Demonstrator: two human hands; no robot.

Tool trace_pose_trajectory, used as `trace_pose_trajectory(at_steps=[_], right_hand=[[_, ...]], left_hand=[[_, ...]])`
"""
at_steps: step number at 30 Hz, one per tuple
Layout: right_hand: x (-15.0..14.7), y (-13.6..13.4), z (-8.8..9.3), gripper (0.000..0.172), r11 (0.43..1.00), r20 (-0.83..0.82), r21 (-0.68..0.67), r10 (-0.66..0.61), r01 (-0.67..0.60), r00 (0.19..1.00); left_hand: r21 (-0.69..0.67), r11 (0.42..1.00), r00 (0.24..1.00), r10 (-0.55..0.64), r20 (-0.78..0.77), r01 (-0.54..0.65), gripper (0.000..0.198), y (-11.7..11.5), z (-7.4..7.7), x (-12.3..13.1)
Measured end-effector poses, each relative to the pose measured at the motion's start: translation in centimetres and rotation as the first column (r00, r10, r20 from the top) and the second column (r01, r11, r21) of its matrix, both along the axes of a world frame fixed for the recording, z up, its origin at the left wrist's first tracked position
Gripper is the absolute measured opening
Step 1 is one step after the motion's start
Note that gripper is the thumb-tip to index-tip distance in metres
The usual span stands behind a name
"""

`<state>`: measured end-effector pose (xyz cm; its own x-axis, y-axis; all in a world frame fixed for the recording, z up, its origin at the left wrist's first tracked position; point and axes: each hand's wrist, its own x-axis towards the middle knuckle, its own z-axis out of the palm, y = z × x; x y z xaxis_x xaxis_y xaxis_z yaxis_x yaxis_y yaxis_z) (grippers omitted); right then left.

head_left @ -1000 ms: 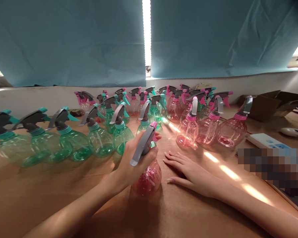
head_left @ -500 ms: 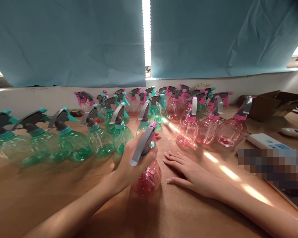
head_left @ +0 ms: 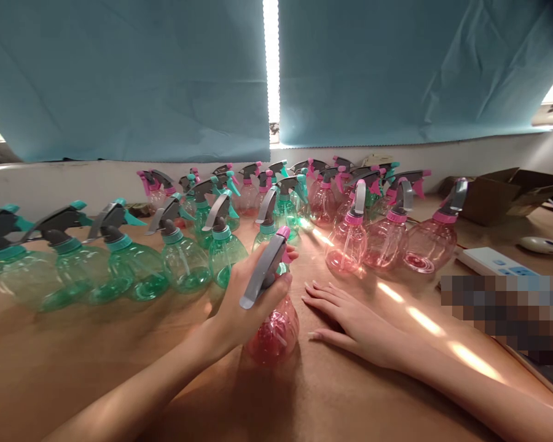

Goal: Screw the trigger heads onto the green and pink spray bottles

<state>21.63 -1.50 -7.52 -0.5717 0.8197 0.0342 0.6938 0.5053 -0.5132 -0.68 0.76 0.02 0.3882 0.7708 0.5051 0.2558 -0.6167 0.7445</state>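
A pink spray bottle (head_left: 274, 337) with a grey trigger head stands upright on the table in front of me. My left hand (head_left: 242, 298) is closed around its neck, just below the head; part of the neck and the pink trigger is hidden by the fingers. My right hand (head_left: 345, 313) lies flat on the tabletop to the right of that bottle, fingers stretched and apart, holding nothing. Green spray bottles (head_left: 141, 270) form a row to the left. Three pink spray bottles (head_left: 345, 242) stand beyond my right hand.
More pink and green bottles (head_left: 322, 202) crowd the back of the wooden table (head_left: 203, 393). On the right are a cardboard box (head_left: 498, 196), a white computer mouse (head_left: 541, 245) and a white power strip (head_left: 493, 261). Blue-green curtains (head_left: 129, 80) hang behind.
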Motion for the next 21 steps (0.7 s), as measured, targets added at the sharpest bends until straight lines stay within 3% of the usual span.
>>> trace_pose_trajectory(at_steps=[6, 12, 21], right_hand=[[-0.07, 0.04, -0.05, 0.072, 1.000, 0.014, 0.009, 0.002, -0.002, 1.000], [-0.04, 0.11, -0.13, 0.071, 1.000, 0.011, 0.014, 0.004, -0.005, 1.000], [-0.13, 0.01, 0.01, 0.071, 1.000, 0.017, 0.007, 0.006, -0.007, 1.000]], left_hand=[[0.039, 0.999, 0.999, 0.004, -0.039, -0.002, 0.021, 0.01, -0.04, -0.26], [-0.015, 0.999, 1.000, -0.030, -0.002, 0.030, 0.016, -0.17, 0.40, -0.13], [-0.033, 0.999, 1.000, -0.019, -0.022, 0.018, 0.010, 0.07, -0.17, -0.25]])
